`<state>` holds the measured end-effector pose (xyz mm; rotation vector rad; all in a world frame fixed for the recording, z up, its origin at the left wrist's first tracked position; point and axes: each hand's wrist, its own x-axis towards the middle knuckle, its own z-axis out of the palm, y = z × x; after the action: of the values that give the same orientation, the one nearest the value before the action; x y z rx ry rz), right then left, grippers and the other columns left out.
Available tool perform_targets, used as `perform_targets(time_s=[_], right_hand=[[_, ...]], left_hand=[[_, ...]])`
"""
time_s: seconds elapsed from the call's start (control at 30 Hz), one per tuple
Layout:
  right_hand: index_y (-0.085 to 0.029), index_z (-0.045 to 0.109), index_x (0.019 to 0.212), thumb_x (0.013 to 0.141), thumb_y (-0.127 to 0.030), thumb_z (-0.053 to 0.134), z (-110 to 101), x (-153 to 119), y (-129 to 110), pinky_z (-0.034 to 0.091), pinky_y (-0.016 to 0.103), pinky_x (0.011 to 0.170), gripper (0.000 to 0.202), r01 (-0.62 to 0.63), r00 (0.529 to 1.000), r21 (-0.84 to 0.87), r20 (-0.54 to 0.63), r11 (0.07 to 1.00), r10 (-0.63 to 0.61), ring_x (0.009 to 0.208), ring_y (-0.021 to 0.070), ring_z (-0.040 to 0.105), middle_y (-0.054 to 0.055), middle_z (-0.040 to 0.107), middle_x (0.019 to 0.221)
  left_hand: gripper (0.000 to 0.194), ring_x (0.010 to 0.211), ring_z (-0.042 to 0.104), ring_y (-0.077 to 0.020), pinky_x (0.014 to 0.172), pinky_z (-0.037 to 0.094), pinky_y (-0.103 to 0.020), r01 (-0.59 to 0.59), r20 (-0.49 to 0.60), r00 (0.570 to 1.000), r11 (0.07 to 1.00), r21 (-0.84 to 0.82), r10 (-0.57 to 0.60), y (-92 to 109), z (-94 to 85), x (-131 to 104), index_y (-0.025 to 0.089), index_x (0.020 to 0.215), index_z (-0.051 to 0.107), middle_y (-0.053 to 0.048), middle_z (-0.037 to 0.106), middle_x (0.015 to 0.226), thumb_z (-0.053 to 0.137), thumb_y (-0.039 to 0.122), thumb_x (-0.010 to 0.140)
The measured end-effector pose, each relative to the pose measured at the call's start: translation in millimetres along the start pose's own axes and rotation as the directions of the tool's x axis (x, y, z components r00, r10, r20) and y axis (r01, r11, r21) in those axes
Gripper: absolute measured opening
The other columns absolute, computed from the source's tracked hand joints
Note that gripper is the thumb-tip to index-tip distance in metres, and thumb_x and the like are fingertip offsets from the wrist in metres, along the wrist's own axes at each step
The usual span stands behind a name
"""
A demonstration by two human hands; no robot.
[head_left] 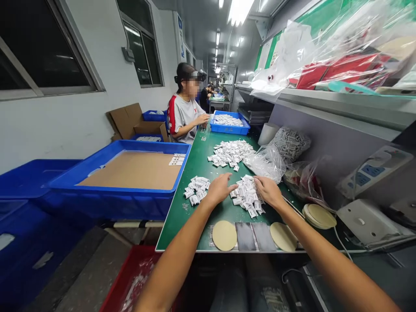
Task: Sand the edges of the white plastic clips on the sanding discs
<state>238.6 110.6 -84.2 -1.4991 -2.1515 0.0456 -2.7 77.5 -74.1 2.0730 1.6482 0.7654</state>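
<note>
A pile of small white plastic pieces (247, 196) lies on the green tabletop between my two hands. My left hand (219, 189) is at its left edge, thumb and fingers apart with nothing between them. At the pile's right side, my right hand (268, 190) touches the pieces with its fingers stretched out. A smaller cluster of the same pieces (196, 189) rests just left of my left hand. Farther back spreads a larger heap of white pieces (231, 152).
Round beige discs (224, 235) and dark flat sheets (245, 236) line the table's front edge. Plastic bags (269, 161) crowd the right side, near a power strip (373, 171). A big blue tray (130, 173) stands left. Beyond, a co-worker (186, 110) sits by a blue bin (229, 128).
</note>
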Motion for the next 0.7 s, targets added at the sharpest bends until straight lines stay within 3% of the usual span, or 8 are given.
perform_targets(time_s=[0.1, 0.2, 0.3, 0.47, 0.7], right_hand=[[-0.018, 0.060, 0.127, 0.098, -0.038, 0.057, -26, -44, -2, 0.051, 0.048, 0.097, 0.035, -0.018, 0.993, -0.039, -0.121, 0.999, 0.013, 0.112, 0.0241, 0.063, 0.010, 0.064, 0.126], [-0.020, 0.055, 0.138, 0.100, -0.038, 0.047, -51, -101, 5, 0.047, 0.046, 0.101, 0.043, -0.023, 0.972, -0.092, -0.233, 0.995, 0.001, 0.115, 0.0266, 0.061, 0.011, 0.067, 0.127], [-0.020, 0.064, 0.127, 0.096, -0.038, 0.046, -60, -142, 24, 0.047, 0.047, 0.096, 0.040, -0.043, 0.955, -0.151, -0.297, 0.988, -0.004, 0.107, 0.0295, 0.064, 0.011, 0.071, 0.117], [-0.022, 0.072, 0.108, 0.093, -0.028, 0.043, -40, -162, 56, 0.050, 0.044, 0.077, 0.034, -0.117, 0.932, -0.196, -0.359, 0.974, 0.040, 0.091, 0.0308, 0.067, 0.010, 0.076, 0.097], [-0.016, 0.069, 0.113, 0.094, -0.027, 0.045, -14, -171, 58, 0.046, 0.047, 0.088, 0.033, -0.162, 0.833, -0.065, -0.544, 0.985, 0.101, 0.099, 0.0338, 0.066, 0.015, 0.074, 0.105]], left_hand=[[0.038, 0.109, 0.064, -0.0234, 0.094, 0.054, -0.047, 0.045, -0.125, 0.991, 0.999, -0.016, -0.046, 1, -1.7, 1, 0.018, 0.128, 0.058, -0.010, 0.063, 0.126, 0.059, 0.038, 0.096], [0.034, 0.107, 0.064, -0.0224, 0.091, 0.056, -0.045, 0.078, -0.206, 0.975, 0.996, -0.049, -0.087, 3, -4.5, 1, 0.018, 0.125, 0.060, -0.010, 0.063, 0.126, 0.060, 0.036, 0.096], [0.033, 0.106, 0.064, -0.0221, 0.091, 0.056, -0.044, 0.095, -0.250, 0.962, 0.993, -0.075, -0.111, 4, -7.4, 1, 0.018, 0.124, 0.061, -0.010, 0.063, 0.126, 0.060, 0.036, 0.096], [0.033, 0.106, 0.064, -0.0222, 0.091, 0.056, -0.045, 0.104, -0.288, 0.951, 0.993, -0.055, -0.115, 2, -7.8, 4, 0.018, 0.124, 0.061, -0.010, 0.063, 0.125, 0.060, 0.036, 0.096], [0.034, 0.103, 0.065, -0.0214, 0.090, 0.056, -0.044, 0.099, -0.340, 0.937, 0.994, 0.050, -0.076, -2, -2.6, 12, 0.017, 0.124, 0.061, -0.009, 0.064, 0.122, 0.060, 0.037, 0.096]])
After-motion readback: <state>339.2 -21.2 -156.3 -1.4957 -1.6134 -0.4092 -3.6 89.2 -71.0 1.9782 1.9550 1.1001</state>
